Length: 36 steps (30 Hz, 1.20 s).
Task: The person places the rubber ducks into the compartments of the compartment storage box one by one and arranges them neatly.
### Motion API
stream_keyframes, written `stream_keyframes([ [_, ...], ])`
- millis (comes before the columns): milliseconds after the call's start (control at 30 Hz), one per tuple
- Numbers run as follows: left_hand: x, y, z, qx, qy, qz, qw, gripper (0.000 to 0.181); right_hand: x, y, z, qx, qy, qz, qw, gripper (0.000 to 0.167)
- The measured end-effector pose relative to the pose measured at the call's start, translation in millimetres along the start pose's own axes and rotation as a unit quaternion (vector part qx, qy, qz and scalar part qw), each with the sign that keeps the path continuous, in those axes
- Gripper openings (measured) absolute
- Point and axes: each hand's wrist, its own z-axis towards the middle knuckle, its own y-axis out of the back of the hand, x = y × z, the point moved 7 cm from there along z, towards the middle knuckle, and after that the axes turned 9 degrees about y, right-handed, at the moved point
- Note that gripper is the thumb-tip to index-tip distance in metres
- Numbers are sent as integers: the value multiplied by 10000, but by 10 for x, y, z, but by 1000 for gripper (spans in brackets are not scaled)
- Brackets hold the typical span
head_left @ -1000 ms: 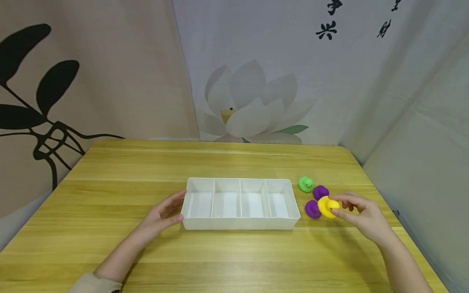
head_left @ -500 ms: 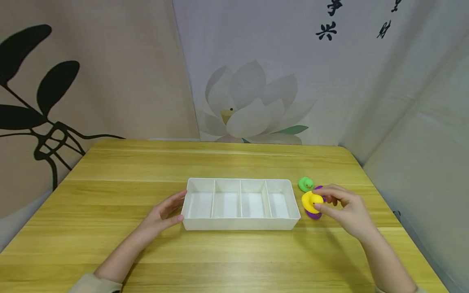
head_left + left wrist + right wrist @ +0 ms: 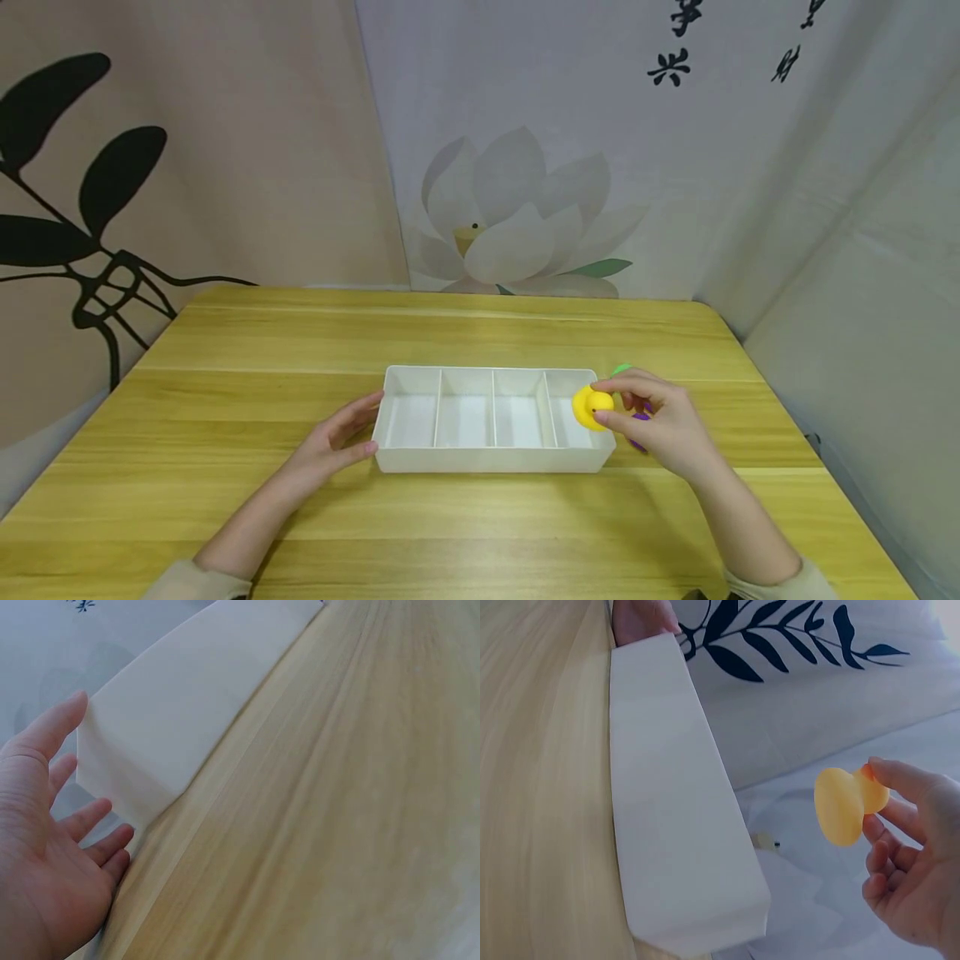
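A yellow duck (image 3: pixel 591 407) is pinched between the thumb and fingers of my right hand (image 3: pixel 663 421), over the rightmost compartment of a white four-compartment box (image 3: pixel 495 460). The right wrist view shows the duck (image 3: pixel 841 806) held at the fingertips of my right hand (image 3: pixel 922 847), above the box (image 3: pixel 682 802). My left hand (image 3: pixel 337 437) touches the box's left end with fingers and thumb spread. In the left wrist view, that hand (image 3: pixel 56 847) lies against the end of the box (image 3: pixel 172 697), fingers relaxed. All four compartments have nothing in them.
Beyond my right hand, a green duck (image 3: pixel 621 368) and purple pieces (image 3: pixel 640 417) show partly, mostly hidden by the hand. The wooden table (image 3: pixel 450 533) runs under everything, with printed cloth (image 3: pixel 525 100) behind its far edge.
My right hand has carried the yellow duck leftward from beside the purple ducks to over the box's right end. My left hand has stayed at the box's left end.
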Motion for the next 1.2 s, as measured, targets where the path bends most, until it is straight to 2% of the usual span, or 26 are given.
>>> stream_keyframes([
  [167, 3, -7, 4, -5, -1, 0, 10000, 62, 50, -142, 83, 74, 149, 82, 9998, 26],
  [367, 6, -15, 10, 0, 10, 2, 10000, 62, 93, -332, 168, 339, 136, 321, 9988, 24],
  [567, 5, -16, 10, 6, 12, 7, 10000, 62, 177, -524, 278, 529, 334, 459, 9970, 23],
  [900, -13, -16, -2, 21, 44, -34, 10000, 61, 247, -877, 477, 843, 276, 480, 9949, 23],
  [1200, -22, -25, -2, 44, 24, -5, 10000, 61, 241, -1136, 589, 957, 198, 530, 9938, 24],
])
